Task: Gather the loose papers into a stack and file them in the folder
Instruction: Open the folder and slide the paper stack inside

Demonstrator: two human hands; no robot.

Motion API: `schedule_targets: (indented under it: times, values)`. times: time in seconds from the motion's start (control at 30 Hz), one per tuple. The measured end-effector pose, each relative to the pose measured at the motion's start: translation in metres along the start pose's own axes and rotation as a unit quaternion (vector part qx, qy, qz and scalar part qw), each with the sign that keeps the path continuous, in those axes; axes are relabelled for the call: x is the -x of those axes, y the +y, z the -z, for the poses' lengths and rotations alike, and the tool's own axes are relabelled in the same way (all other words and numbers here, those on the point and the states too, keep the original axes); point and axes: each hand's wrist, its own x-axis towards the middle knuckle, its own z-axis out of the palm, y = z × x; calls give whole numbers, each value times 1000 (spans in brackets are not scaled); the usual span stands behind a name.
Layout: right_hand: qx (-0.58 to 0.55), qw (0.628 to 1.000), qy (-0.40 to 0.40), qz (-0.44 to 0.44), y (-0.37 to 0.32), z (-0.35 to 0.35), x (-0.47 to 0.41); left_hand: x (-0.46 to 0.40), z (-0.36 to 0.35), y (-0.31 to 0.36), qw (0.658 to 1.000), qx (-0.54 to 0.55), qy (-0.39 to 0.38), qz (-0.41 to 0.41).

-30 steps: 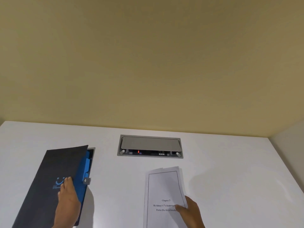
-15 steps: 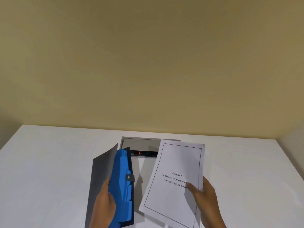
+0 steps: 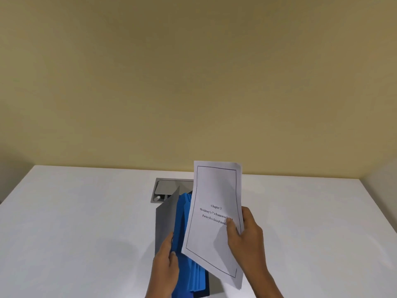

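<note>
A stack of white papers [image 3: 212, 229] with "Chapter 3" printed on the top sheet is held upright above the table. My right hand [image 3: 247, 235] grips its right edge, thumb on the front. The folder [image 3: 182, 233] has a dark grey cover and several blue dividers inside. It stands open on the table just left of the papers and partly behind them. My left hand [image 3: 166, 261] holds the folder near its lower part, fingers between the cover and the blue dividers. The lower left corner of the papers overlaps the dividers.
The white table [image 3: 75, 222] runs to a beige wall at the back. A grey metal cable box [image 3: 166, 188] is set into the tabletop behind the folder. A side wall meets the table at the right.
The folder went from flat at the left to upright and open at the centre. The papers were lifted off the table, raised and brought left against the folder.
</note>
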Motion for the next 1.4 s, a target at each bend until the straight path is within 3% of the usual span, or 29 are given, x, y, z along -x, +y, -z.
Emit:
schedule_targets:
  times: [0.6,1.4]
  values:
    - [240,965,-101,24,-3,-49,13,-5,-11,3,999,31,3,16]
    - [299,938,-174,-32,-1,-91,-15,-3,-4,0,999,35,8,8]
